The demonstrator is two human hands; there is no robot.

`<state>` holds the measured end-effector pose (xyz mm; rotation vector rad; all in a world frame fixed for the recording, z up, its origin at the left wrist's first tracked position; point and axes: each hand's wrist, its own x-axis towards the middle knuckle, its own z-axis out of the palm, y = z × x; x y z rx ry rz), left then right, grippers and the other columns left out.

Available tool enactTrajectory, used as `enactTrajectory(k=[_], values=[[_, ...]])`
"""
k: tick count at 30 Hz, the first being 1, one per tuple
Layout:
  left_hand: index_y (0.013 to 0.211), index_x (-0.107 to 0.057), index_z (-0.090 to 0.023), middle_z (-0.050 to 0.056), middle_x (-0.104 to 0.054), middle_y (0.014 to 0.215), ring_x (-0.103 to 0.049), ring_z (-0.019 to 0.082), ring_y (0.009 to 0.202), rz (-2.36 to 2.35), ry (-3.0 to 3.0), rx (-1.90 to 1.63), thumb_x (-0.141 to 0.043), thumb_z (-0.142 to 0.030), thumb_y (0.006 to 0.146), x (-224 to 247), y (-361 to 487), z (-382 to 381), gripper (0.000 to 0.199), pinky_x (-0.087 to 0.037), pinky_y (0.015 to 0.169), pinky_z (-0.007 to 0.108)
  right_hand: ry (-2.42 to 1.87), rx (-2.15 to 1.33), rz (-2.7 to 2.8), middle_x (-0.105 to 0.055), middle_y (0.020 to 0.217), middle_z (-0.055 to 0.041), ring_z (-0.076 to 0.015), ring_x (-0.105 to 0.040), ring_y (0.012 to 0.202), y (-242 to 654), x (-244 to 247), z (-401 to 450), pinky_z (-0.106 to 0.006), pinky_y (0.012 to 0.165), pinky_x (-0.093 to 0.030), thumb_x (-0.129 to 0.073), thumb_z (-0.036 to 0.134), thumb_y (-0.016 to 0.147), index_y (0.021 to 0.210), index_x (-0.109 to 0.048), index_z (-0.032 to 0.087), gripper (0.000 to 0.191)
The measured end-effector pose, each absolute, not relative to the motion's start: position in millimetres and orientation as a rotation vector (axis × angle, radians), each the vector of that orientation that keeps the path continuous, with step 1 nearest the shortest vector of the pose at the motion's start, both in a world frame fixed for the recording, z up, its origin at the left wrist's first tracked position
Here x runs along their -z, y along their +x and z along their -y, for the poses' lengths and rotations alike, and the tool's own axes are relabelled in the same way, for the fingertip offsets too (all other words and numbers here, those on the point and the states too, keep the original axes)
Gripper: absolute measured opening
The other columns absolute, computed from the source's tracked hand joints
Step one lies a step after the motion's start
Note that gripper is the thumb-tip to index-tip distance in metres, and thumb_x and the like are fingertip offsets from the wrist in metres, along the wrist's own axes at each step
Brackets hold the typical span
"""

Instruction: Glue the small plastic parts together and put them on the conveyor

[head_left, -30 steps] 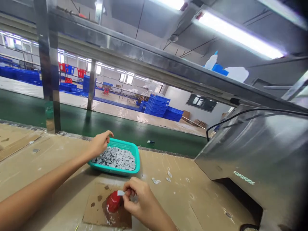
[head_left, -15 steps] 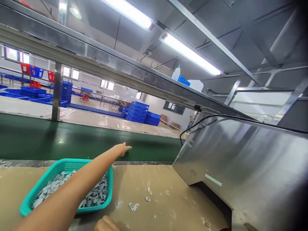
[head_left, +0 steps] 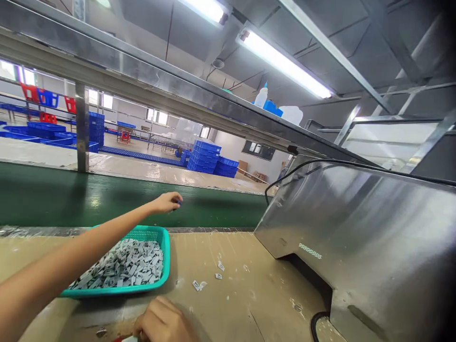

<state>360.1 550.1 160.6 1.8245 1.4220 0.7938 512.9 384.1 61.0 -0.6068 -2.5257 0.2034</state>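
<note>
My left hand (head_left: 168,202) reaches out over the green conveyor belt (head_left: 217,211). Its fingers are curled around a small dark blue piece (head_left: 177,204), mostly hidden by them. Beneath my left forearm stands a turquoise plastic basket (head_left: 166,256) heaped with small grey-white plastic parts (head_left: 138,263). At the bottom edge, my right hand (head_left: 166,323) is closed near the worktop (head_left: 228,313). A white and red thing (head_left: 128,338) shows at its fingertips, cut off by the frame, so its kind is unclear. Several loose grey-white parts (head_left: 218,276) lie to the right of the basket.
A sloping metal machine housing (head_left: 342,237) with a dark opening stands at the right, a black cable (head_left: 315,325) beside it. A metal shelf (head_left: 199,95) crosses overhead, carrying a squeeze bottle (head_left: 261,97). Stacked blue crates (head_left: 204,156) are beyond the belt.
My left hand has drawn back leftward over the belt, its fingers now curled around the dark blue piece. More of my right hand shows. The basket's contents are less covered by my arm.
</note>
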Motion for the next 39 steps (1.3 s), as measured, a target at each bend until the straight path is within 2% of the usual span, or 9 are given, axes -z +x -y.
enactTrajectory(k=[3,7,9,12,16,19,25,31,39], values=[[0.12,-0.035,-0.019,0.01,-0.05,0.121,-0.056,0.013,0.094,-1.266,1.641,-1.019,-0.031,-0.025,0.089,-177,337,-485,0.031,-0.047,0.075,0.026,-0.669,-0.35,2.545,-0.056,0.066,0.0004,-0.0124,-0.054,0.062,513,-81,-374,-0.018,0.051,-0.04,-0.06,0.004,0.055,0.065,-0.053,0.016,0.017],[0.103,-0.048,-0.019,0.009,-0.055,0.111,-0.059,0.013,0.085,-1.068,1.175,-1.135,-0.045,-0.024,0.083,-166,317,-394,0.021,-0.043,0.06,0.019,-0.654,-0.595,2.491,-0.053,0.083,-0.0031,-0.0131,-0.054,0.075,518,-102,-371,-0.02,0.066,-0.043,-0.051,-0.001,0.059,0.073,-0.054,0.016,0.022],[0.096,-0.053,-0.019,0.007,-0.056,0.105,-0.058,0.012,0.078,-1.051,1.047,-1.158,-0.054,-0.026,0.077,-151,312,-363,0.021,-0.04,0.057,0.018,-0.672,-0.696,2.444,-0.053,0.093,-0.0045,-0.0137,-0.053,0.081,519,-106,-373,-0.021,0.069,-0.042,-0.05,0.0,0.062,0.072,-0.054,0.017,0.021],[0.097,-0.057,-0.02,0.004,-0.056,0.1,-0.055,0.012,0.074,-1.226,1.296,-1.185,-0.057,-0.025,0.073,-128,308,-338,0.024,-0.041,0.063,0.021,-0.729,-0.864,2.358,-0.053,0.096,-0.0043,-0.0132,-0.053,0.078,519,-109,-376,-0.022,0.066,-0.042,-0.051,0.003,0.065,0.07,-0.054,0.018,0.016],[0.105,-0.056,-0.024,0.003,-0.059,0.1,-0.054,0.018,0.089,-1.432,1.788,-1.191,-0.054,-0.023,0.074,-108,313,-326,0.031,-0.04,0.075,0.026,-0.662,-1.141,2.114,-0.055,0.09,-0.0057,-0.0166,-0.054,0.086,517,-114,-374,-0.026,0.073,-0.045,-0.052,0.009,0.068,0.069,-0.055,0.018,0.009],[0.109,-0.051,-0.026,-0.001,-0.061,0.086,-0.055,0.016,0.082,-1.421,1.966,-1.158,-0.054,-0.021,0.073,-103,322,-320,0.036,-0.04,0.072,0.024,-0.632,-1.278,1.916,-0.054,0.089,-0.0069,-0.0184,-0.054,0.089,512,-115,-368,-0.029,0.075,-0.047,-0.054,0.014,0.07,0.069,-0.055,0.017,0.003],[0.108,-0.047,-0.026,-0.001,-0.062,0.092,-0.057,0.013,0.083,-1.286,2.083,-1.113,-0.048,-0.014,0.076,-104,334,-312,0.034,-0.04,0.072,0.021,-0.641,-1.3,1.815,-0.053,0.089,-0.0068,-0.0178,-0.057,0.084,505,-110,-362,-0.027,0.068,-0.052,-0.058,0.014,0.066,0.068,-0.056,0.016,0.004],[0.108,-0.046,-0.026,0.001,-0.058,0.105,-0.053,0.013,0.094,-1.246,2.199,-1.05,-0.045,-0.017,0.081,-102,334,-310,0.028,-0.039,0.077,0.02,-0.643,-1.104,1.928,-0.057,0.086,-0.0059,-0.016,-0.058,0.082,506,-107,-361,-0.025,0.072,-0.052,-0.055,0.007,0.067,0.067,-0.057,0.017,0.01],[0.109,-0.047,-0.026,0.002,-0.055,0.092,-0.051,0.013,0.082,-1.282,2.341,-0.939,-0.041,-0.018,0.084,-97,336,-309,0.027,-0.038,0.07,0.021,-0.643,-0.954,2.024,-0.059,0.082,-0.0057,-0.0155,-0.059,0.077,505,-109,-361,-0.024,0.066,-0.052,-0.053,0.006,0.068,0.071,-0.061,0.017,0.014]])
